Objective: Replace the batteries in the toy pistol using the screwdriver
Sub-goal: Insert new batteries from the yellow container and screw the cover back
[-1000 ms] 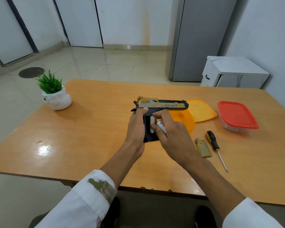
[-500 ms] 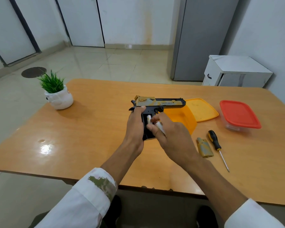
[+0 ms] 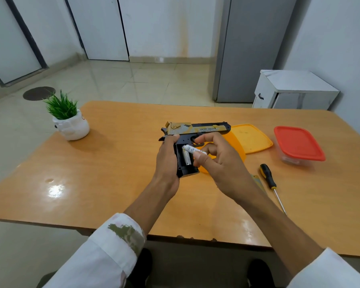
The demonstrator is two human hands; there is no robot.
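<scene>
A black and tan toy pistol (image 3: 197, 129) is held above the middle of the orange table, barrel pointing right. My left hand (image 3: 167, 159) grips its black handle from the left side. The handle's battery bay faces me, open, with one white battery (image 3: 185, 157) seated in it. My right hand (image 3: 218, 161) pinches a second white battery (image 3: 192, 150) between thumb and fingers, tilted at the top of the bay. A screwdriver (image 3: 270, 182) with a black and yellow handle lies on the table to the right. The tan battery cover (image 3: 257, 179) lies beside it, partly hidden by my right forearm.
An open orange container (image 3: 235, 150) sits behind my right hand, its orange lid (image 3: 250, 138) lying flat beside it. A clear box with a red lid (image 3: 298, 142) stands at the right. A small potted plant (image 3: 68, 119) stands at the far left. The table's (image 3: 92, 173) front edge is near me.
The pistol and both hands have risen slightly. My right hand has drawn back a little, so the tilted battery at the bay's top shows more plainly.
</scene>
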